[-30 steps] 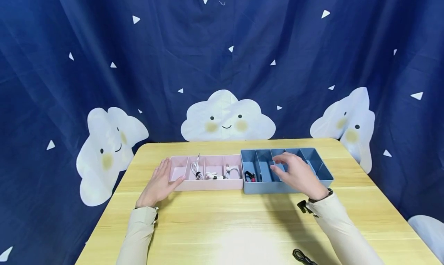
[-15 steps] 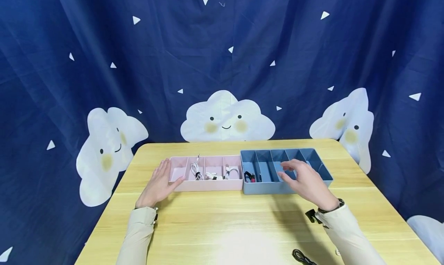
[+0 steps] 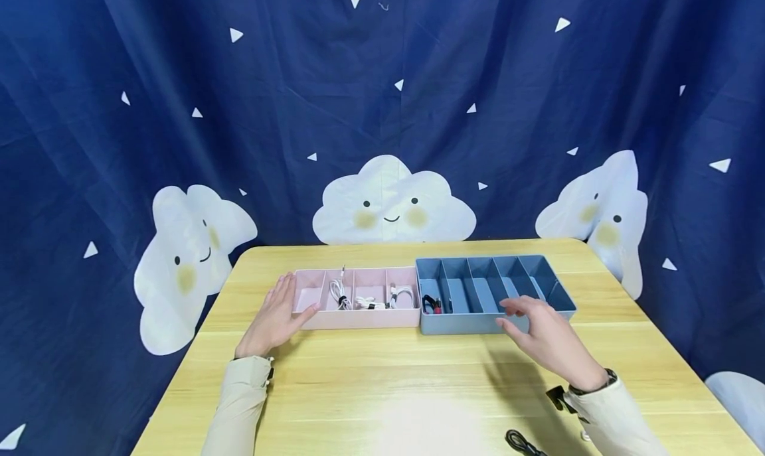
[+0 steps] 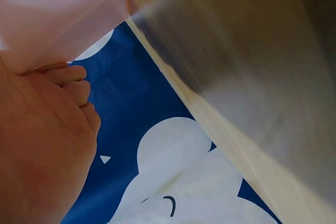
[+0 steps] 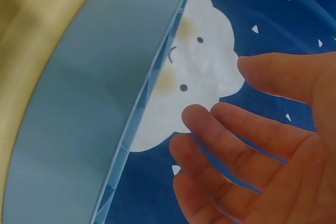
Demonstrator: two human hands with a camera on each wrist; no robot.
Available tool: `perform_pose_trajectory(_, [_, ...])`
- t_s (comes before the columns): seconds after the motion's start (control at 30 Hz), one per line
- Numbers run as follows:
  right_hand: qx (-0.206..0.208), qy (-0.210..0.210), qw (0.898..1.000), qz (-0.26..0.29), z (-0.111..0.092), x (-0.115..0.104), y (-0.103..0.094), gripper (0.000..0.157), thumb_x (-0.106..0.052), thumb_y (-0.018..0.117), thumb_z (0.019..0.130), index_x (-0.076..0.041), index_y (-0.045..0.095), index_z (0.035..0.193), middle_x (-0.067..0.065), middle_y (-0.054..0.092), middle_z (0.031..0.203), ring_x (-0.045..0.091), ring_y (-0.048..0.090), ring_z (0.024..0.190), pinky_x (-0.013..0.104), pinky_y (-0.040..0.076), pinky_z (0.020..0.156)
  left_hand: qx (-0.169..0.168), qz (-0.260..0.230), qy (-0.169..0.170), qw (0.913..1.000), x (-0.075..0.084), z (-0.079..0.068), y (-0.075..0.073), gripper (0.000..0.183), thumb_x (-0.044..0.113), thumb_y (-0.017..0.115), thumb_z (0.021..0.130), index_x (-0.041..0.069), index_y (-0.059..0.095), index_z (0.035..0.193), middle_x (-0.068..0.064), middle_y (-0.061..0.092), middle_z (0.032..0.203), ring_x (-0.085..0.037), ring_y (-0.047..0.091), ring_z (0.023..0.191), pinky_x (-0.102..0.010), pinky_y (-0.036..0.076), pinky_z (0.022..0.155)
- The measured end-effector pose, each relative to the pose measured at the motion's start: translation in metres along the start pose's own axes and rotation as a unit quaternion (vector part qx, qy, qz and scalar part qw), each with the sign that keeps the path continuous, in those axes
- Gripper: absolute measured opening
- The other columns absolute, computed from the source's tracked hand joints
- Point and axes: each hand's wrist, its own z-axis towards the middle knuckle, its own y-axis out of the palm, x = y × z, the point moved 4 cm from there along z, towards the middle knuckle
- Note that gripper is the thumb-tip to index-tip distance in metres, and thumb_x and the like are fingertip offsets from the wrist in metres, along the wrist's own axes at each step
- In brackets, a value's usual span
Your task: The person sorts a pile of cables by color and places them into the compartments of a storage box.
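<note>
My left hand point(image 3: 271, 320) rests against the left end of a pink divided box point(image 3: 358, 319), its fingers along the end wall and its thumb at the front edge. White cables point(image 3: 340, 294) lie bundled in the pink box's compartments. Touching its right end stands a blue divided box point(image 3: 460, 324). A dark cable with a red part point(image 3: 431, 304) lies in the blue box's leftmost compartment. Near the front right of the blue box hovers my right hand point(image 3: 550, 340). In the right wrist view its fingers point(image 5: 231, 145) are loosely bent, thumb apart, with nothing between them.
A coiled black cable point(image 3: 521, 441) lies at the near edge of the wooden table point(image 3: 358, 383). A small white object point(image 3: 585, 435) shows beside the right sleeve. Behind the table hangs a dark blue curtain point(image 3: 287, 177) with clouds.
My right hand has drawn back from over the blue box, toward me and to the right, uncovering more compartments. The left hand has stayed on the pink box.
</note>
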Motion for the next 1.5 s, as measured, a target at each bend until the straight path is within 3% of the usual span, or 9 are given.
perform_pose_trajectory(0.3, [-0.006,0.006,1.0,-0.001,-0.022,0.002,-0.002,0.026,-0.019,0.077,0.092,-0.006,0.075,0.115,0.006,0.076,0.101,0.025,0.073,0.091,0.046,0.059,0.074,-0.001,0.002,0.004,1.0,0.0,0.0,0.002,0.104,0.068,0.046,0.101,-0.01,0.014,0.161,-0.027,0.01,0.172,-0.045,0.008,0.161,-0.063,0.014,0.13])
perform_pose_trajectory(0.63, [-0.01,0.011,1.0,-0.022,-0.046,0.006,0.005,0.019,-0.019,0.08,0.089,-0.011,0.076,0.106,-0.001,0.072,0.093,0.018,0.069,0.089,0.039,0.056,0.071,-0.004,-0.001,0.0,1.0,-0.001,-0.002,0.004,0.103,0.067,0.047,0.101,-0.009,0.013,0.162,-0.027,0.01,0.172,-0.046,0.008,0.161,-0.063,0.012,0.13])
perform_pose_trajectory(0.87, [-0.012,0.008,1.0,-0.023,-0.062,0.01,0.012,0.024,-0.019,0.082,0.087,-0.01,0.077,0.109,-0.003,0.074,0.094,0.02,0.07,0.093,0.038,0.058,0.073,0.0,-0.002,0.008,1.0,-0.002,0.002,0.003,0.103,0.067,0.046,0.101,-0.01,0.013,0.161,-0.028,0.01,0.172,-0.046,0.007,0.161,-0.064,0.012,0.13])
perform_pose_trajectory(1.2, [-0.065,-0.004,0.998,-0.008,-0.08,0.012,0.026,0.024,-0.017,0.082,0.087,-0.012,0.077,0.11,-0.011,0.073,0.094,0.012,0.07,0.091,0.033,0.06,0.076,-0.001,-0.004,0.008,1.0,-0.002,0.001,0.0,0.103,0.067,0.046,0.101,-0.01,0.013,0.161,-0.028,0.009,0.172,-0.046,0.008,0.161,-0.064,0.011,0.13])
perform_pose_trajectory(1.37, [-0.085,-0.033,0.996,-0.009,-0.086,0.013,0.029,0.023,-0.017,0.082,0.087,-0.014,0.077,0.109,-0.009,0.074,0.1,0.012,0.071,0.094,0.033,0.062,0.078,-0.002,-0.002,0.005,1.0,-0.001,0.003,-0.001,0.102,0.065,0.048,0.101,-0.01,0.013,0.161,-0.029,0.01,0.172,-0.047,0.008,0.161,-0.064,0.011,0.13])
perform_pose_trajectory(1.5, [-0.133,-0.035,0.99,0.003,-0.092,0.016,0.034,0.023,-0.017,0.08,0.089,-0.013,0.076,0.111,-0.01,0.073,0.102,0.005,0.068,0.09,0.03,0.061,0.076,-0.003,-0.001,0.005,1.0,0.0,0.002,-0.002,0.102,0.065,0.048,0.102,-0.01,0.013,0.161,-0.029,0.012,0.172,-0.047,0.009,0.161,-0.064,0.011,0.13])
